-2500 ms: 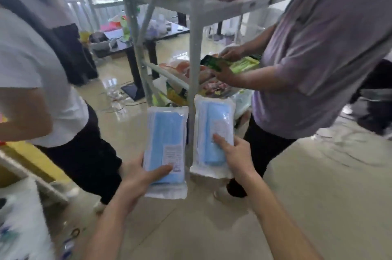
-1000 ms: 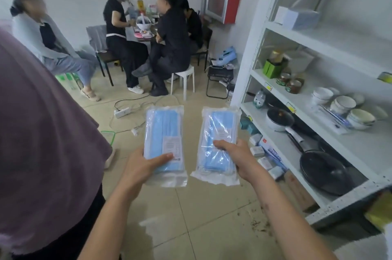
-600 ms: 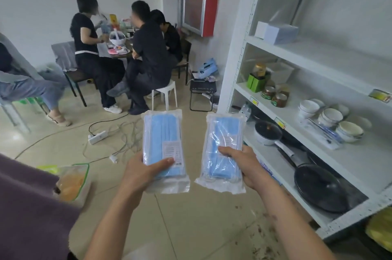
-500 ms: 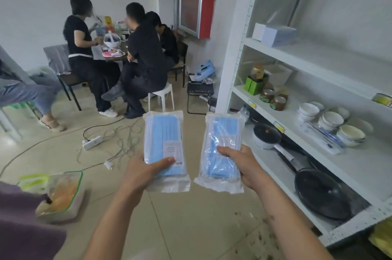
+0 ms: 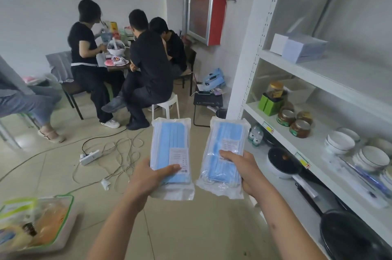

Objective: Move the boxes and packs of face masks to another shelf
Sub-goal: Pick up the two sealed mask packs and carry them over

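Carrying two packs of blue masks, one per hand, and the white rack is standing just off to the right of the grips. The left hand [image 5: 148,177] is pinching the left pack [image 5: 171,157] near its bottom edge, thumb lying across the front by the printed label, fingers hidden behind. The right hand [image 5: 246,171] is doing the same with the right pack [image 5: 224,153], thumb pressing on the front, fingers wrapping round the back. Both packs are standing upright in front of the grips, side by side and a little apart, over open floor.

Up and to the right of the right grip, the upper shelf [image 5: 343,72] is carrying white boxes [image 5: 297,46] at its near end with bare board beside them; that is looking like the likely landing spot, though it is only my guess. The shelf below [image 5: 314,149] is crowded with jars [image 5: 293,120] and bowls [image 5: 341,143], so steering clear of it is looking wise.

To do this well: be keeping both pinches firm, since the film wrap is probably slippery and the packs are hanging from one end. Be turning toward the rack, raising the right pack first, laying it flat beside the boxes before letting go, then following with the left. Be minding the cables [image 5: 118,157] on the floor, left of the left grip.
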Available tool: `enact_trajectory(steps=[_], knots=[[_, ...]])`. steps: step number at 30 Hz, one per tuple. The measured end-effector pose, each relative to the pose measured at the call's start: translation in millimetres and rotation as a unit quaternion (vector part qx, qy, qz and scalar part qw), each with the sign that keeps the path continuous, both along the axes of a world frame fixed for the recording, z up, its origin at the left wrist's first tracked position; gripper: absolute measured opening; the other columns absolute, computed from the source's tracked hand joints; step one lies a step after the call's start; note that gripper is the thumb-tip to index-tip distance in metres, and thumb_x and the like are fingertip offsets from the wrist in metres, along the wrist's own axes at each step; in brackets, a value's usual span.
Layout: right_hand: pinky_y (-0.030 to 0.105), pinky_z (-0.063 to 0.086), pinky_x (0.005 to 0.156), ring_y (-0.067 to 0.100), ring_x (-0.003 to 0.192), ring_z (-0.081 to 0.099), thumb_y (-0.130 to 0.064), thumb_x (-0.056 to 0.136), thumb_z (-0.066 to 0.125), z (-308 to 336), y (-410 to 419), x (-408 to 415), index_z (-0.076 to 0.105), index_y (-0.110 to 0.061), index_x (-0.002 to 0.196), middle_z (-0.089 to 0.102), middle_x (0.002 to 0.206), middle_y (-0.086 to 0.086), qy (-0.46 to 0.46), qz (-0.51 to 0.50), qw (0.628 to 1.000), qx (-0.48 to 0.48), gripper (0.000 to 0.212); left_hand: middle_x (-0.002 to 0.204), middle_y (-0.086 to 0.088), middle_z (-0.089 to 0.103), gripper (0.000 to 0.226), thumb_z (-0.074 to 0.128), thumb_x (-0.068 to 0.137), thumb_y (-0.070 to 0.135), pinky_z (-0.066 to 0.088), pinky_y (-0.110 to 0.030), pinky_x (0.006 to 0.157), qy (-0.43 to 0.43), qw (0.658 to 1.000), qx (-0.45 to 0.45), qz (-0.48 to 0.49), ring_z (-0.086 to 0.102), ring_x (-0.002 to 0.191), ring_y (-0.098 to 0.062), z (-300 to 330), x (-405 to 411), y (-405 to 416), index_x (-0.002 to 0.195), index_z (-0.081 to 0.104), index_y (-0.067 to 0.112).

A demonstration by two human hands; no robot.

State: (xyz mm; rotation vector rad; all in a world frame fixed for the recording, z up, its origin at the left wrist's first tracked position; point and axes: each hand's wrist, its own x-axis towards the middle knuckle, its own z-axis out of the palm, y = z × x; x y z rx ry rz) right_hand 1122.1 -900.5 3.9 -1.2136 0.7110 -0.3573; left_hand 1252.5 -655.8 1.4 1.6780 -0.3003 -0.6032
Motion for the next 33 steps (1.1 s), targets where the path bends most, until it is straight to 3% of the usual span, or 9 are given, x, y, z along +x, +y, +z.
enact_trajectory(steps=[7, 13, 21, 24, 29, 33], knots=[[0.051, 0.061, 0.080, 0.030, 0.090, 0.076, -0.015, 0.079, 0.082, 3, -55, 100, 0.070, -0.015, 0.116, 0.078, 0.103, 0.010, -0.001, -0.030, 1.000, -0.009, 0.039, 0.084, 0.005, 0.079, 0.050, 0.096, 0.063, 0.038, 0.060, -0.031, 0.052, 0.000, 1.000, 0.014, -0.010, 0.078, 0.070, -0.020, 0, 109, -52, 0.100, 0.070, 0.018], [0.039, 0.062, 0.067, 0.025, 0.085, 0.077, -0.017, 0.079, 0.082, 11, -100, 159, 0.071, -0.018, 0.112, 0.079, 0.096, 0.004, 0.002, -0.061, 0.998, -0.016, 0.035, 0.083, 0.007, 0.079, 0.052, 0.096, 0.061, 0.041, 0.058, -0.025, 0.051, -0.005, 0.999, 0.032, -0.042, 0.077, 0.069, -0.016, 7, 190, -107, 0.102, 0.071, 0.019], [0.034, 0.061, 0.063, 0.017, 0.079, 0.076, -0.020, 0.079, 0.083, 0, -179, 205, 0.069, -0.027, 0.103, 0.079, 0.091, -0.002, -0.001, -0.153, 0.988, -0.025, 0.029, 0.092, 0.001, 0.080, 0.060, 0.096, 0.057, 0.047, 0.064, -0.038, 0.062, 0.009, 0.994, 0.025, -0.103, 0.078, 0.078, -0.021, 3, 259, -210, 0.106, 0.071, 0.023], [0.037, 0.062, 0.069, 0.017, 0.084, 0.074, -0.023, 0.077, 0.084, -2, -223, 228, 0.067, -0.031, 0.099, 0.076, 0.093, -0.006, -0.005, -0.210, 0.977, -0.033, 0.029, 0.098, -0.002, 0.080, 0.063, 0.098, 0.056, 0.046, 0.065, -0.045, 0.071, 0.021, 0.992, 0.008, -0.127, 0.078, 0.084, -0.025, 3, 285, -260, 0.109, 0.072, 0.022], [0.052, 0.060, 0.084, 0.027, 0.093, 0.074, -0.023, 0.075, 0.085, 3, -292, 265, 0.072, -0.022, 0.106, 0.078, 0.099, 0.002, -0.002, -0.204, 0.978, -0.035, 0.033, 0.098, -0.001, 0.079, 0.061, 0.097, 0.058, 0.042, 0.065, -0.047, 0.074, 0.007, 0.992, 0.015, -0.127, 0.078, 0.086, -0.024, 6, 324, -335, 0.109, 0.070, 0.023], [0.051, 0.060, 0.086, 0.027, 0.095, 0.074, -0.020, 0.078, 0.083, 7, -329, 293, 0.074, -0.020, 0.107, 0.078, 0.100, 0.003, -0.015, -0.195, 0.980, -0.044, 0.030, 0.099, -0.001, 0.079, 0.060, 0.097, 0.058, 0.043, 0.064, -0.048, 0.076, 0.012, 0.990, 0.025, -0.136, 0.077, 0.087, -0.025, 3, 351, -377, 0.109, 0.071, 0.022]])
